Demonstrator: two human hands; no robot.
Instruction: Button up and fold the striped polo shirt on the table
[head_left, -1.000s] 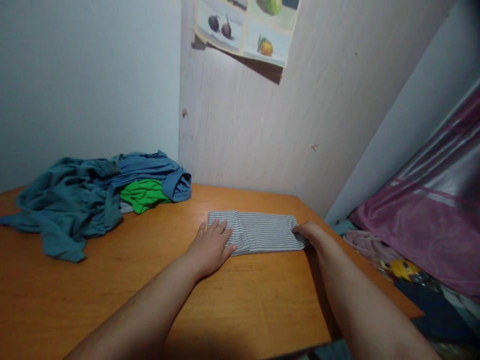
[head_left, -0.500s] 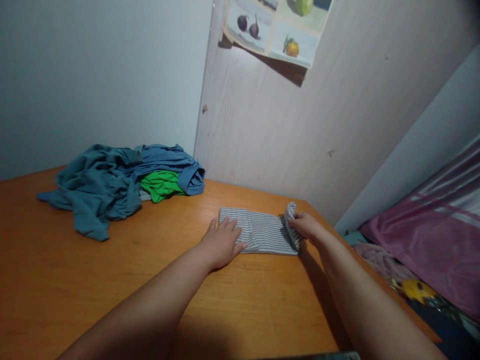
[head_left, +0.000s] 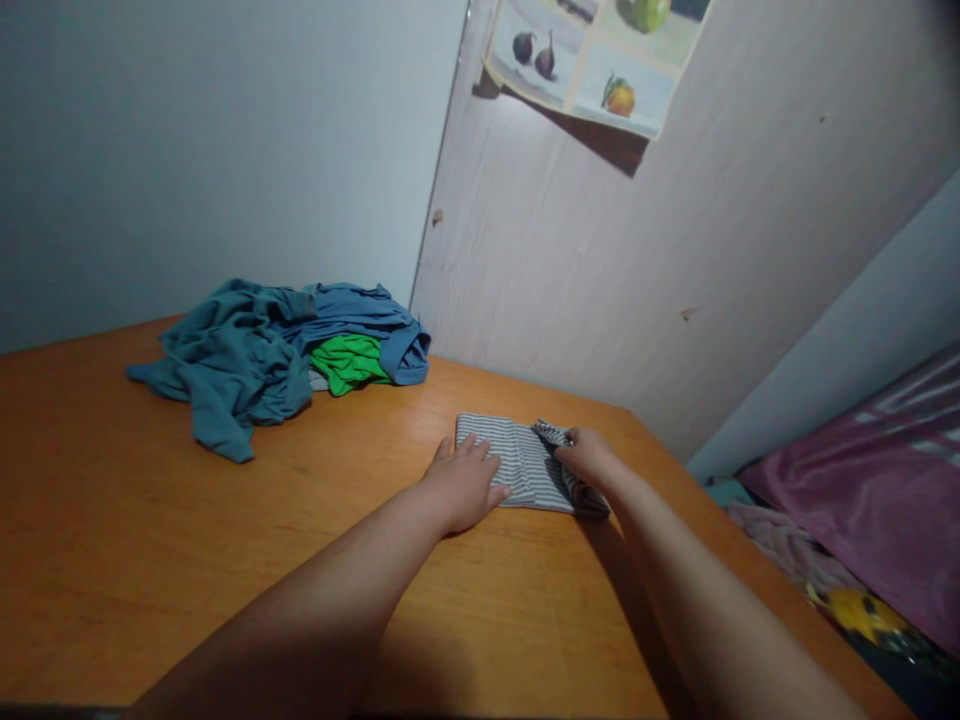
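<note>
A grey-and-white striped cloth garment [head_left: 525, 465], folded into a flat strip, lies on the wooden table [head_left: 495, 620]. Its exact kind cannot be made out. My left hand [head_left: 463, 487] rests flat on the strip's left part, fingers spread. Around the right end of the cloth, my right hand [head_left: 589, 460] is closed on the edge, which is lifted and turned over toward the left. The hand partly hides this raised flap.
Left of the cloth, a crumpled pile holds a teal garment [head_left: 247, 360], a blue one [head_left: 360, 312] and a bright green one [head_left: 349, 362]. Walls stand behind the table. A fruit picture [head_left: 592, 70] hangs there. Pink fabric [head_left: 862, 470] lies beyond the right edge.
My right hand has carried the cloth's right end leftward, folding it over the strip. My left hand stays flat on the left part. The view has shifted slightly left.
</note>
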